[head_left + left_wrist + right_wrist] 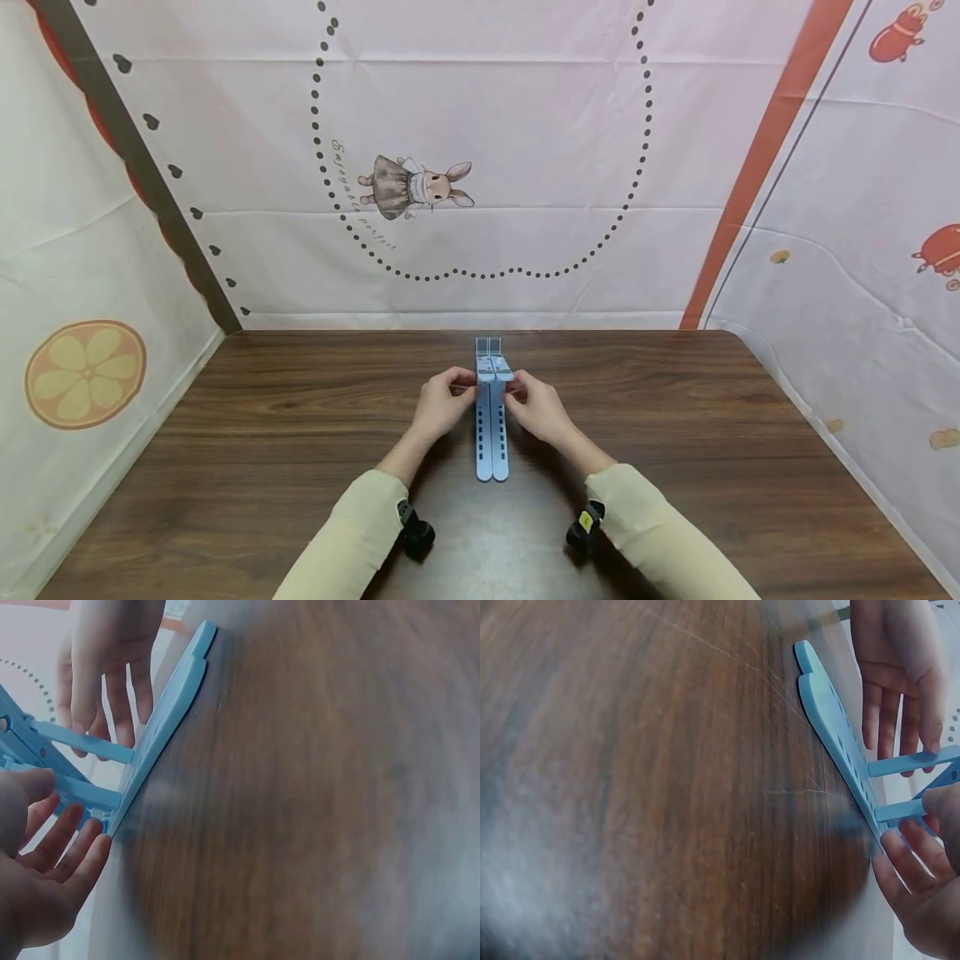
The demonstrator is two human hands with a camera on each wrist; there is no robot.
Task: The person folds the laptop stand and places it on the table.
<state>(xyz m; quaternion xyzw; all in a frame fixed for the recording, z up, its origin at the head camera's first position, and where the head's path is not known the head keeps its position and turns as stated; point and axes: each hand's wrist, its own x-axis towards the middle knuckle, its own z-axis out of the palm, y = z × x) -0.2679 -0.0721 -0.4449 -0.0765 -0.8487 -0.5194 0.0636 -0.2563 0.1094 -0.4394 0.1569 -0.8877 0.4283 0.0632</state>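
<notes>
A light blue folding laptop stand point(484, 468) stands on the wooden table in front of me, its two slotted base bars lying side by side lengthwise. Raised struts point(82, 741) slope up from the bars to a hinged upper part at the far end. From the left side, my left hand point(442, 407) pinches one strut between thumb and fingers. My right hand point(538, 408) pinches the other strut from the right. In the right wrist view, the rounded ends of the base bars point(819, 705) lie flat on the wood.
The brown wooden table point(300, 433) extends around both hands. A printed cloth point(525, 150) with a rabbit figure hangs behind its far edge, and more cloth point(67, 250) stands along the sides. A black camera point(417, 537) sits on each wrist, by the pale yellow sleeves point(348, 533).
</notes>
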